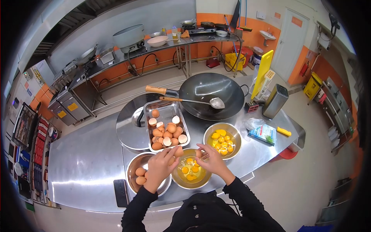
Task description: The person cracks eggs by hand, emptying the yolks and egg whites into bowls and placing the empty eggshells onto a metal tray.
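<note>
Currently, two bare hands are held apart over the middle bowl [192,188], which is taken as the centre of the dial, with twelve pointing away from the person. A brown shell [178,151] is gripped by the fingers of the left hand [160,167] near eleven; whether it is whole or half cannot be told. Another shell [198,153] is pinched by the right hand [214,162] near one. Loose yolks [191,177] are held in clear egg white in the middle bowl.

More yolks are contained in the right bowl [240,141], set between one and two. At nine, whole brown eggs [140,171] are kept in the left bowl [135,160], partly covered by the left forearm. At eleven, brown shells, some visibly opened, are piled in the metal tray [166,110], beside which a round lid [129,131] is placed between ten and eleven. A large wok [208,89] is seen between twelve and one, with a ladle [217,103] laid across it. A phone [120,193] is placed between eight and nine, and a blue packet [263,134] at two, all on the steel table [85,162].
</note>
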Demonstrator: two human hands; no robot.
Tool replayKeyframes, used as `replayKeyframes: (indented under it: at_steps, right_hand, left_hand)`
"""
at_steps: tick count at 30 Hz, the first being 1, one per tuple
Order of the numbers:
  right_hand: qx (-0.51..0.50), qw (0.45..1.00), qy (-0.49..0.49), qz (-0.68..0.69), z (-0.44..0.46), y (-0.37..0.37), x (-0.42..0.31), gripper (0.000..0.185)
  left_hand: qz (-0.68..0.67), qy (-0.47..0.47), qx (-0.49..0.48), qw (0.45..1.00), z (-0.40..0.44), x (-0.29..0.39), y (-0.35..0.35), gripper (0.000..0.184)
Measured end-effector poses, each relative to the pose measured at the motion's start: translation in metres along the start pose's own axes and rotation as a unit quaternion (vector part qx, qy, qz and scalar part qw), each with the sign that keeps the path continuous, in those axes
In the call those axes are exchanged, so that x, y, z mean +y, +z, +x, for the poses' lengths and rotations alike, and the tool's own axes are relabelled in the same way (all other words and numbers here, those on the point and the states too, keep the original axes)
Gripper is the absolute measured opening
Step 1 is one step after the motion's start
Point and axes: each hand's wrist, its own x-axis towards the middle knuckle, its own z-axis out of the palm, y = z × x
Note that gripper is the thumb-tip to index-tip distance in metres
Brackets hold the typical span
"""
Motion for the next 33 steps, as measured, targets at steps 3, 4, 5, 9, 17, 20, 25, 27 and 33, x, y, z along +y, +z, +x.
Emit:
replayKeyframes:
  at_steps: [3, 4, 5, 9, 17, 20, 25, 27, 33]
  right_hand:
    - [-0.043, 0.989, 0.137, 0.019, -0.006, 0.02, 0.031, 0.05]
    - [-0.075, 0.979, 0.19, 0.023, -0.007, 0.027, 0.044, 0.051]
    - [-0.073, 0.978, 0.194, 0.036, -0.006, 0.035, 0.061, 0.05]
    - [-0.064, 0.944, 0.227, 0.23, 0.023, 0.038, 0.059, 0.044]
    - [-0.051, 0.966, 0.118, 0.224, 0.139, 0.094, 0.063, 0.042]
    - [0.006, 0.993, 0.049, 0.103, 0.16, 0.111, 0.047, 0.049]
    - [0.037, 0.998, -0.053, 0.023, 0.142, 0.135, 0.016, 0.041]
    - [-0.104, 0.991, -0.042, 0.08, 0.118, 0.144, 0.001, 0.036]
    - [-0.28, 0.934, -0.188, -0.116, 0.028, 0.226, -0.006, 0.035]
  left_hand:
    - [-0.101, -0.207, -0.104, 0.967, -0.029, -0.018, 0.051, 0.043]
    - [-0.124, -0.264, -0.131, 0.948, -0.029, -0.02, 0.055, 0.044]
    - [-0.137, -0.307, -0.153, 0.929, -0.03, -0.021, 0.058, 0.048]
    - [-0.235, -0.368, -0.134, 0.89, -0.03, -0.05, 0.077, 0.054]
    - [-0.239, -0.414, -0.064, 0.876, 0.017, -0.132, 0.095, 0.065]
    - [-0.187, -0.385, -0.064, 0.902, 0.03, -0.134, 0.08, 0.072]
    - [-0.268, -0.428, -0.014, 0.863, 0.017, -0.148, 0.065, 0.07]
    - [-0.346, -0.458, 0.027, 0.818, 0.004, -0.146, 0.054, 0.061]
    - [-0.564, -0.523, 0.077, 0.635, -0.073, -0.137, 0.018, 0.058]
